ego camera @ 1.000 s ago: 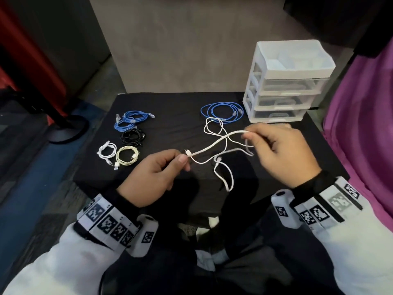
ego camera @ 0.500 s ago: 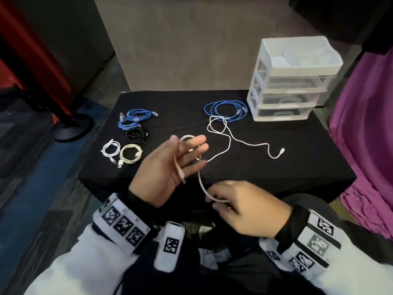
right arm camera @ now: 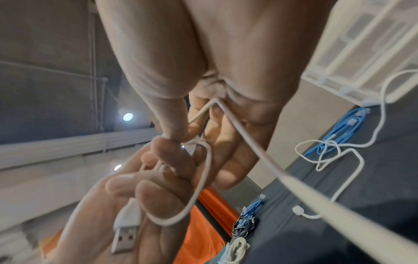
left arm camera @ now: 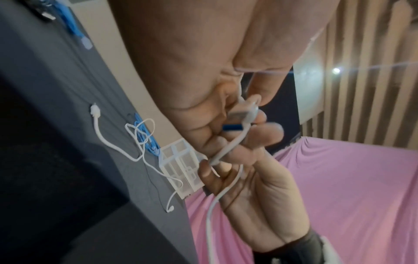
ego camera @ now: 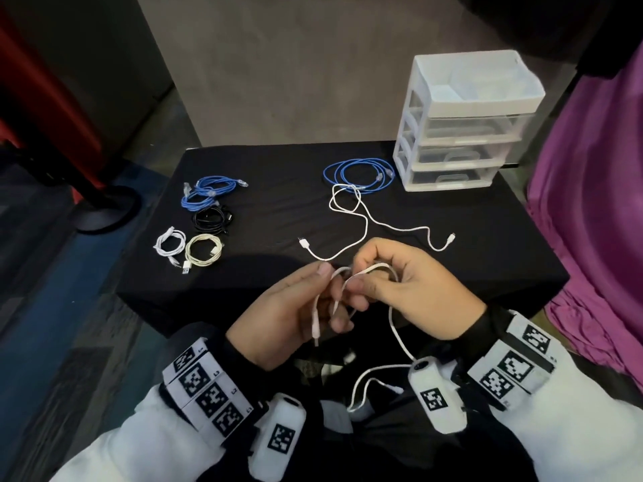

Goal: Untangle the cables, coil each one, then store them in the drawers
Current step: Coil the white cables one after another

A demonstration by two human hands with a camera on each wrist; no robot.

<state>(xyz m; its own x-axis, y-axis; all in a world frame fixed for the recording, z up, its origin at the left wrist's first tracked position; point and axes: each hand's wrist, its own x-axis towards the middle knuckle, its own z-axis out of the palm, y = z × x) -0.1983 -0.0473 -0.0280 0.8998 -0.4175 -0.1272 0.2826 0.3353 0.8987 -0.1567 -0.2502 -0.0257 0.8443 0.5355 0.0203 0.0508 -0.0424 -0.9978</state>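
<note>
Surface: black cloth surface (ego camera: 278, 203); drawer unit (ego camera: 462, 133) upper right, drawers closed.
Done: four coils (ego camera: 198, 231) left of frame; blue coil (ego camera: 358, 172) beside the unit.
In hand: left hand (ego camera: 295, 311) and right hand (ego camera: 407, 287) both pinch white cable (ego camera: 396, 328), first loop forming.
Left: loose white cable (ego camera: 365, 224) uncoiled; storing all.
Right wrist view only: USB plug (right arm camera: 125, 232) in left palm.

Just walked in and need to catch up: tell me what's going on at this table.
A person is coiling a thin white USB cable in front of a black-draped table. The left hand grips the loops; the right hand pinches the strand. One loose white cable and a loosely coiled blue cable lie on the table beside a clear plastic drawer unit, whose drawers are closed. Four coiled cables sit at the left, not yet stored.
</note>
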